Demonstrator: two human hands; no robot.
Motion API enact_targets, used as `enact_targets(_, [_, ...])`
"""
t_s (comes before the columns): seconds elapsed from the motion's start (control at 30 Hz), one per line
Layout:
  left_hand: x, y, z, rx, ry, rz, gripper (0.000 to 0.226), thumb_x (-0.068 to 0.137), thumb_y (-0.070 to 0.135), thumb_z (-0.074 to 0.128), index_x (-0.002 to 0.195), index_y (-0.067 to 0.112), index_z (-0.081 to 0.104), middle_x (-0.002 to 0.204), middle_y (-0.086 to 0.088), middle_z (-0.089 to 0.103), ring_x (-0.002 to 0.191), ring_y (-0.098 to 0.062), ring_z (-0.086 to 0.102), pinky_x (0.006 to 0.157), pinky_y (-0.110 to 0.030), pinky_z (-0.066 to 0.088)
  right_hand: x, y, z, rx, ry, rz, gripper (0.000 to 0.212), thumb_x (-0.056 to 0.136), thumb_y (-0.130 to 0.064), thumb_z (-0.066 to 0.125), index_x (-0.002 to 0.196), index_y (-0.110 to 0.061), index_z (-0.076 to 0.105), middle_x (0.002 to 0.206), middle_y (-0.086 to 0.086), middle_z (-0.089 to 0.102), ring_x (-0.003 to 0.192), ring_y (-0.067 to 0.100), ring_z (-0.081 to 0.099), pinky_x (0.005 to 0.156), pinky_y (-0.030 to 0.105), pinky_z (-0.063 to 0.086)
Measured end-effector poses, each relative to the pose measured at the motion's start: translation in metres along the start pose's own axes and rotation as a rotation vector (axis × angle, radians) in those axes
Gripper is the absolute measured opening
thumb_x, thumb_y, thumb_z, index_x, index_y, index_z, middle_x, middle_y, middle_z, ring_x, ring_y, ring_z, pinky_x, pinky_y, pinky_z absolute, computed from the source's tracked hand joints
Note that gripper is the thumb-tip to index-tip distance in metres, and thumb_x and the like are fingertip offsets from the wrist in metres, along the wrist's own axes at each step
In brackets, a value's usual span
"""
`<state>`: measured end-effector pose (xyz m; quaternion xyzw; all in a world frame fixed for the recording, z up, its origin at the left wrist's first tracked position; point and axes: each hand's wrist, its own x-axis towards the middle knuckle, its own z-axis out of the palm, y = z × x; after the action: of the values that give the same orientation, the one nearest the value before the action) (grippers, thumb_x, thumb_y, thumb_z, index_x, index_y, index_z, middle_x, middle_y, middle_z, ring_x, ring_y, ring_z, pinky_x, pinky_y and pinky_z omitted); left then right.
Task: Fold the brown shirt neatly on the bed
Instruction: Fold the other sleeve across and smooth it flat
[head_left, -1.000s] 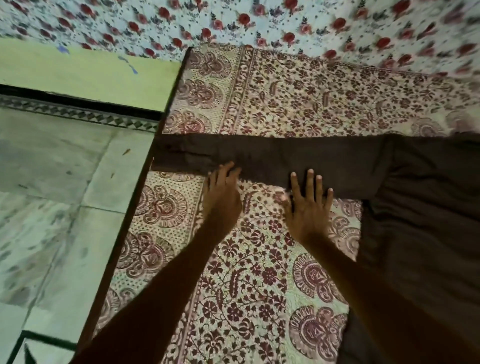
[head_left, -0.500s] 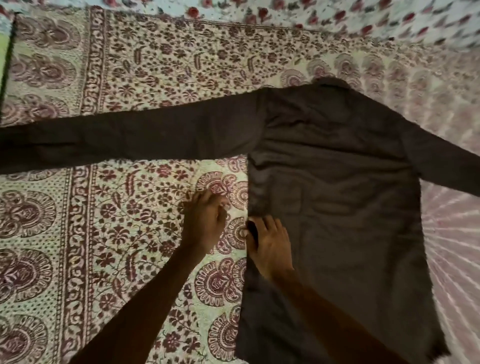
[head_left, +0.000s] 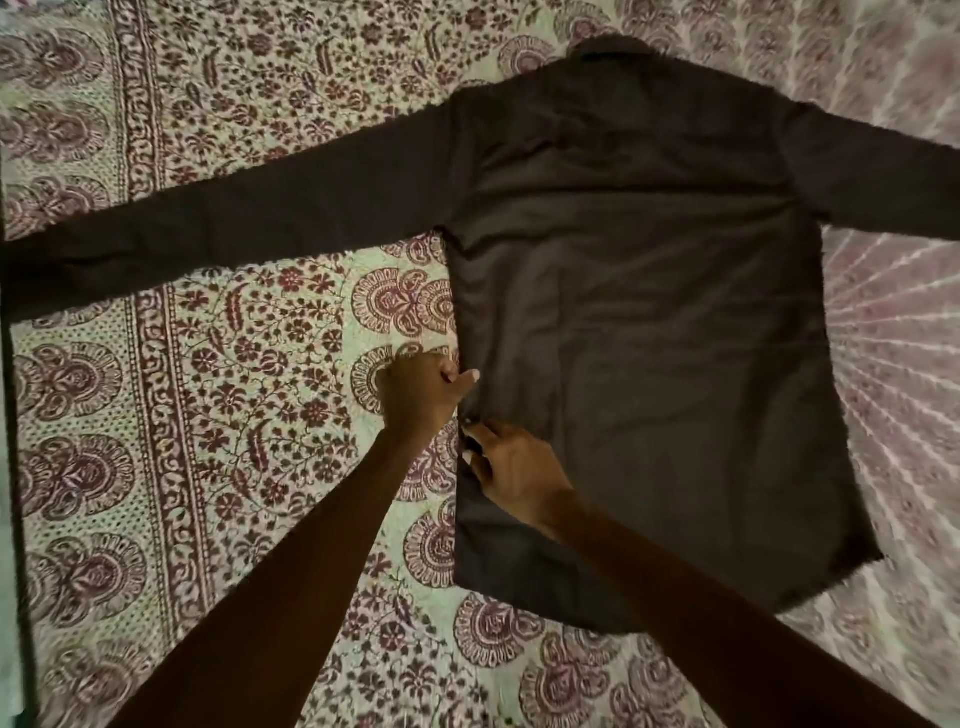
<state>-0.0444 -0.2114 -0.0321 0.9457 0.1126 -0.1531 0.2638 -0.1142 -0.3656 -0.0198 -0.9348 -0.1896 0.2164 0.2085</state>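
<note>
Patterned bedspread (head_left: 234, 415) carries the brown shirt (head_left: 649, 312) spread flat; left hand (head_left: 421, 397) and right hand (head_left: 514, 475) pinch its side edge between curled fingers.

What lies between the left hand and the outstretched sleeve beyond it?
Only the printed bedsheet: in the head view, the stretch from the left hand up to the sleeve of the brown shirt is otherwise bare.

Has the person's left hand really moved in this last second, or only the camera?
Yes. The left hand left the outstretched sleeve's lower edge and went right, to the brown shirt's side edge.
</note>
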Motion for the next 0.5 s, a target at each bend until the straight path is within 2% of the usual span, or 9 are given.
enact_targets(0.13, [-0.05,-0.004,0.01,0.083,-0.088,-0.022,0.046,0.082,0.061,0.057,0.064,0.019,0.064,0.061,0.0,0.064,0.066,-0.022,0.064,0.066,-0.03,0.042,-0.056,0.02,0.01,-0.002,-0.132,-0.062,0.039,0.096,-0.037,0.046,0.134,-0.028,0.054,0.132,0.005,0.059,0.107,0.028,0.062,0.084,0.039,0.054])
enact_targets(0.23, [-0.099,-0.008,0.02,0.111,-0.149,-0.039,0.047,0.084,0.058,0.059,0.062,0.016,0.06,0.062,-0.003,0.059,0.067,-0.024,0.06,0.063,-0.03,0.037,-0.101,0.031,0.021,-0.008,-0.131,-0.05,0.037,0.093,-0.038,0.047,0.128,-0.031,0.058,0.129,0.002,0.061,0.103,0.026,0.065,0.08,0.039,0.057])
enact_targets(0.37, [-0.162,-0.017,0.036,0.063,-0.248,-0.097,0.053,0.088,0.047,0.061,0.052,0.017,0.035,0.05,0.005,0.038,0.057,-0.024,0.051,0.055,-0.029,0.027,-0.152,0.035,0.026,0.048,-0.21,0.06,0.034,0.091,-0.039,0.052,0.122,-0.028,0.056,0.123,0.001,0.061,0.1,0.028,0.064,0.076,0.04,0.055])
enact_targets(0.5, [-0.201,-0.022,0.043,0.0,-0.274,-0.143,0.053,0.093,0.043,0.056,0.051,0.022,0.033,0.049,0.009,0.035,0.054,-0.019,0.044,0.05,-0.027,0.021,-0.18,0.025,0.032,-0.004,-0.268,0.08,0.024,0.088,-0.034,0.055,0.11,-0.024,0.058,0.111,0.002,0.064,0.091,0.03,0.066,0.072,0.04,0.053])
